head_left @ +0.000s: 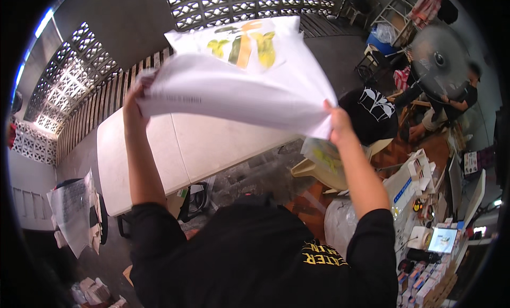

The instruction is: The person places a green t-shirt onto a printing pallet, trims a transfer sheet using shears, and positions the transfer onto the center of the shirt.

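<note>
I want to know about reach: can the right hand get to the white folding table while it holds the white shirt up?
Probably not at once. The right hand grips the white shirt in the air, as does the left hand; the white table lies below, apart.

From my feed the room looks dim overall, with the strongest light coming through the patterned block wall (64,90) at upper left, where the openings glare white, and from a small glowing screen (442,239) at lower right. The white cloth (239,90) and the desk (186,148) catch that light and read pale but slightly soft. The fisheye bends straight edges hard toward the rim, where a black ring closes in, and my dark shirt (255,255) loses all detail in shadow.
</note>
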### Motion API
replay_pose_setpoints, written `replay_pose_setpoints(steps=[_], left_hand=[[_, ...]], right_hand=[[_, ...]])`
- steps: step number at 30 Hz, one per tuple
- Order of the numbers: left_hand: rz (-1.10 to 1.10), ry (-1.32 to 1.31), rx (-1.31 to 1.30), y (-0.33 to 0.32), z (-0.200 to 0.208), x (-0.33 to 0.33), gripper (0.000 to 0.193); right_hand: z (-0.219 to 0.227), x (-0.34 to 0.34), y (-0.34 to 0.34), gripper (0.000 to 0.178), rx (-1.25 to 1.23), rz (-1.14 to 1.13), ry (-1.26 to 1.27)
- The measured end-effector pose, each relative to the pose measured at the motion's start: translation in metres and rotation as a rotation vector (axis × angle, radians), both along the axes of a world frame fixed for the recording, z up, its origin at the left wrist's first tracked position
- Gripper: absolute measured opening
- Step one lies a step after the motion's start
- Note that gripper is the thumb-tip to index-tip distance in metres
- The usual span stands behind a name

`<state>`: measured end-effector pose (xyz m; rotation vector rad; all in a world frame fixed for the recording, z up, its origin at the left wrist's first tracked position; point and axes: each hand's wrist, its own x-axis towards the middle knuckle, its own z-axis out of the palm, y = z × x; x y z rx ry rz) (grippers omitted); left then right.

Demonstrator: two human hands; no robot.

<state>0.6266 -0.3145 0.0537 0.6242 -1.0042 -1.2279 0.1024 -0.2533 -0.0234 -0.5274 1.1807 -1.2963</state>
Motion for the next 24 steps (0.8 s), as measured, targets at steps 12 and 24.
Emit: replay_pose_setpoints(steps=[12, 24], left_hand=[[0.429, -1.635, 0.247, 0.120, -0.256, -0.085, 0.050], [-0.008, -1.535, -0.324, 0.105, -0.274, -0.329, 0.031]], right_hand=[[-0.190, -0.044, 0.153, 0.054, 0.387, 0.533, 1.049], [-0.293, -0.112, 0.471, 0.033, 0.930, 0.288, 0.742]])
